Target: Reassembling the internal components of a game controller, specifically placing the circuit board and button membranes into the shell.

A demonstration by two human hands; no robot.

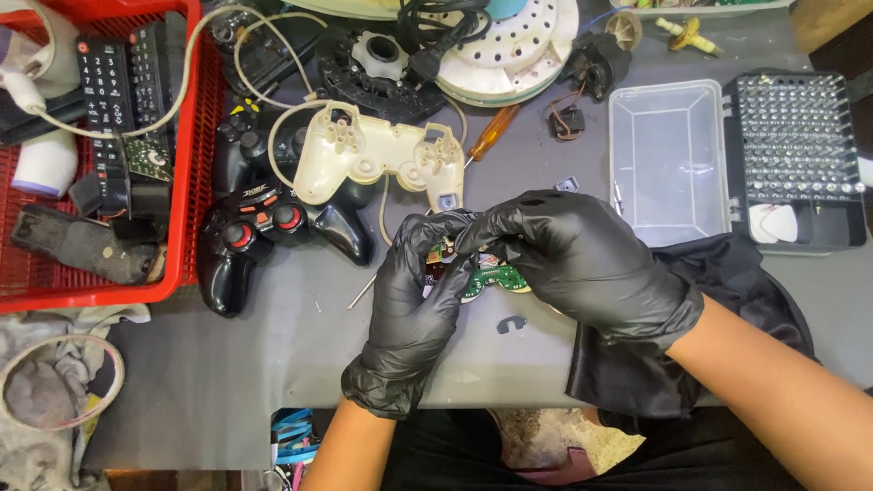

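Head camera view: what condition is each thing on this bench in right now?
Green circuit board: bare, held in both hands.
Left hand: gloved, gripping the board.
Right hand: gloved, pinching the board.
Cream controller shell: opened, empty.
Black controller: assembled.
Clear box: open, empty.
Bit set: open.

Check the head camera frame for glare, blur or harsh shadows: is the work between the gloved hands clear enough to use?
Head view: even, soft light with faint shadows on the grey table; small shiny highlights on the black gloves of the left hand and right hand; focus sharp mid-frame; the green circuit board is mostly hidden by the fingers; slight wide-angle bending at the edges.
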